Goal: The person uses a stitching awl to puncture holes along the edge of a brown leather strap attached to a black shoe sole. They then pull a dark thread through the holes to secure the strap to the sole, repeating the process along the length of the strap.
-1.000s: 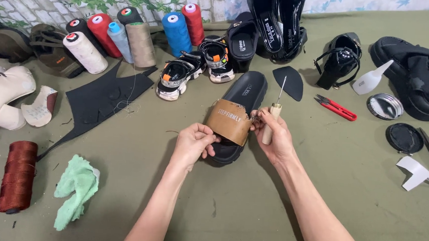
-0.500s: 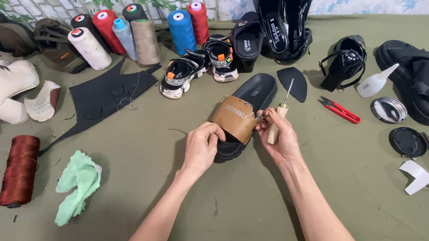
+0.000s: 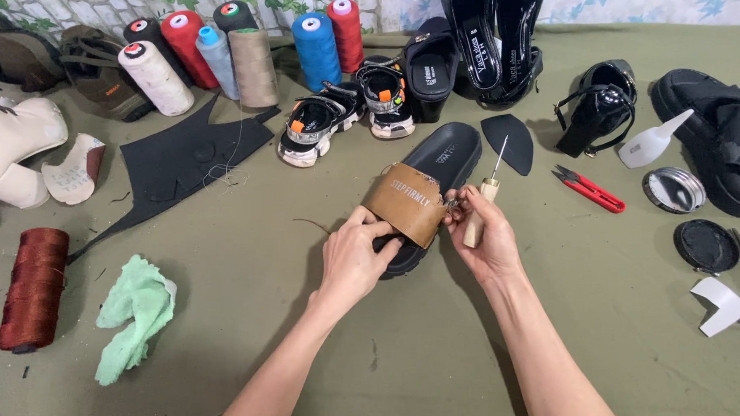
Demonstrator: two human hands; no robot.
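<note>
A black slide sandal (image 3: 449,157) with a tan band (image 3: 406,203) across it lies at the middle of the green surface. My left hand (image 3: 355,258) grips the sandal's near end, thumb on the tan band. My right hand (image 3: 485,239) holds a wooden-handled awl (image 3: 481,207) upright beside the band's right edge, metal tip pointing up, while its fingertips pinch the band's edge.
Several thread cones (image 3: 226,48) stand at the back left, small sandals (image 3: 341,114) and black shoes (image 3: 489,37) behind. Red snips (image 3: 589,189), a white glue bottle (image 3: 650,142), a tin and lid (image 3: 675,190) lie right. A brown spool (image 3: 35,290) and green rag (image 3: 132,314) lie left.
My left hand has slid from beside the band onto the sandal's near end. The right hand and awl stay by the band's right edge; the sandal has barely moved.
</note>
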